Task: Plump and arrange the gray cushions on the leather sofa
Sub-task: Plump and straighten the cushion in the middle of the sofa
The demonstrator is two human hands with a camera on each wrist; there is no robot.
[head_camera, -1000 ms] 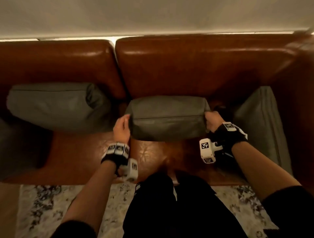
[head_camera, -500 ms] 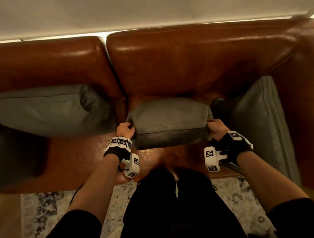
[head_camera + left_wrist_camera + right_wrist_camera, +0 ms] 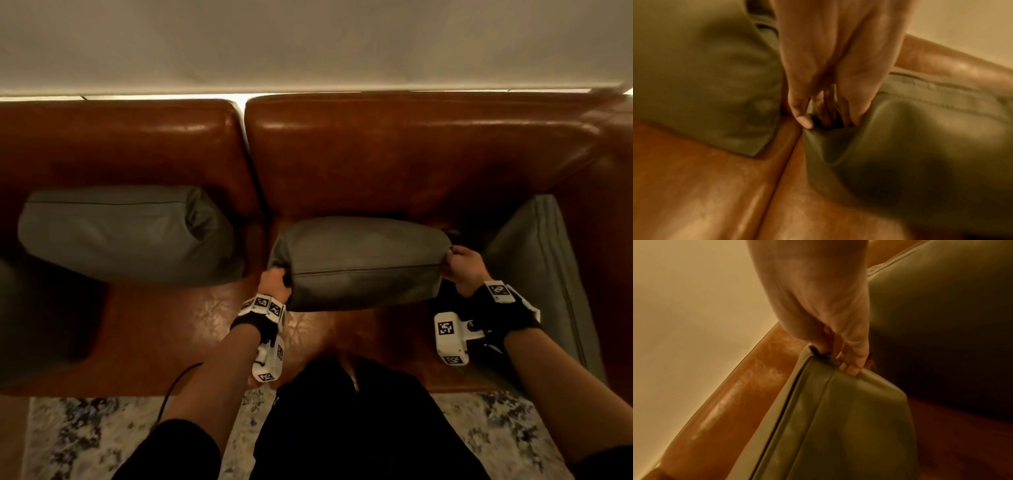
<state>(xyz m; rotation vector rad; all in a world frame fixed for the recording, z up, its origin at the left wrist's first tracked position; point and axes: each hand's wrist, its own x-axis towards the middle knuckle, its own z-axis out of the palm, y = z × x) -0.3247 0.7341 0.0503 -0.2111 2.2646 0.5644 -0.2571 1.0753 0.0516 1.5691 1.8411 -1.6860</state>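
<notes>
A gray cushion [image 3: 359,260] stands on the right seat of the brown leather sofa [image 3: 411,154], against the backrest. My left hand [image 3: 274,279] grips its left end, fingers dug into the folded corner [image 3: 824,120]. My right hand [image 3: 460,265] pinches its upper right corner [image 3: 824,360]. A second gray cushion [image 3: 126,233] leans on the left backrest. A third gray cushion [image 3: 537,267] stands against the right armrest, just beyond my right hand.
A dark gray shape [image 3: 41,315] covers the far left of the seat. The front of the seat [image 3: 178,339] is bare leather. A patterned rug [image 3: 85,438] lies in front of the sofa, and my dark-clothed legs [image 3: 349,421] stand at its edge.
The held cushion dipped toward the seat front, then moved back toward the backrest. Both hands kept their grip on its ends.
</notes>
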